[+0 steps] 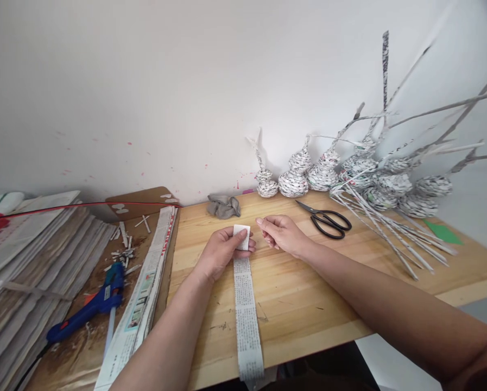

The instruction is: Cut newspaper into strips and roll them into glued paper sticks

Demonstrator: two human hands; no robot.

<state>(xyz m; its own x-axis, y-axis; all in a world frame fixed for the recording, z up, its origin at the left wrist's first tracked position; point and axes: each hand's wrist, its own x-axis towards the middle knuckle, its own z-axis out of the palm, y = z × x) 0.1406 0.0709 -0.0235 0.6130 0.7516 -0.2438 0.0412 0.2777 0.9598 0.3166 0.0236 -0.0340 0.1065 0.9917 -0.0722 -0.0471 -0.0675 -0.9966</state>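
Observation:
My left hand (226, 248) grips the top end of a long newspaper strip (247, 309), thumb on its front and fingers behind. The strip runs down over the wooden table (304, 304) and hangs past its front edge. Just right of the strip's top, my right hand (276, 232) is closed, thumb and index finger pressed together. Whatever lies between those fingertips, if anything, is too small to make out. The two hands do not touch.
Black scissors (329, 221) lie right of my right hand. Woven paper gourds (293, 183) line the wall, with rolled paper sticks (393, 236) before them. A grey cloth (223, 207) lies behind my hands. At left are a blue glue gun (100, 300) and stacked newspapers (27, 282).

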